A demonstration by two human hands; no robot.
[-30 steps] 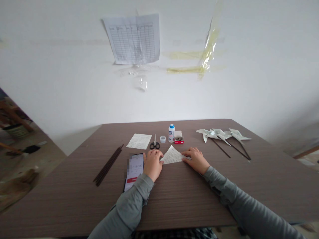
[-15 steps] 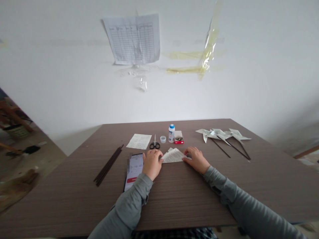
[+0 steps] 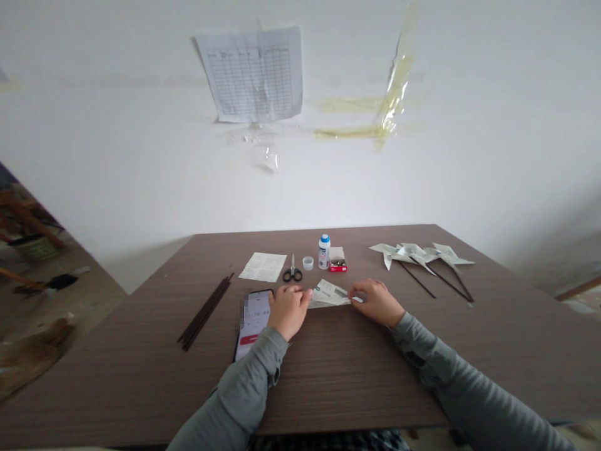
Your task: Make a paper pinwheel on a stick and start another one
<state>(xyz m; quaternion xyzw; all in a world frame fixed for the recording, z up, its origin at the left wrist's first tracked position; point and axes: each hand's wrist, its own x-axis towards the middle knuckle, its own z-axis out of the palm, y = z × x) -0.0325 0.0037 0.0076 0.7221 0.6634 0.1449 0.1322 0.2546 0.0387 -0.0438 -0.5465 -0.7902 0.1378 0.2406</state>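
Observation:
A printed paper sheet [image 3: 326,293], partly folded, lies on the table between my two hands. My left hand [image 3: 287,310] has its fingers closed over the sheet's left end, which they hide in part. At the other end, my right hand [image 3: 375,302] pinches the right corner between thumb and fingers. Beside my left hand, partly behind the wrist, a phone [image 3: 253,319] shows a running timer. Just beyond the hands are black-handled scissors [image 3: 292,274] and a small clear cup [image 3: 308,263].
A blue-capped white bottle [image 3: 323,252] stands by a red box of small metal pieces [image 3: 337,264]. Another printed sheet [image 3: 263,267] lies at the back left. Dark sticks [image 3: 206,312] are at left; paper pinwheels [image 3: 417,254] on sticks lie at right.
The top layer of the folded sheet has opened, showing a different printed face. My right hand has shifted slightly right; the left hand has stayed nearly in place.

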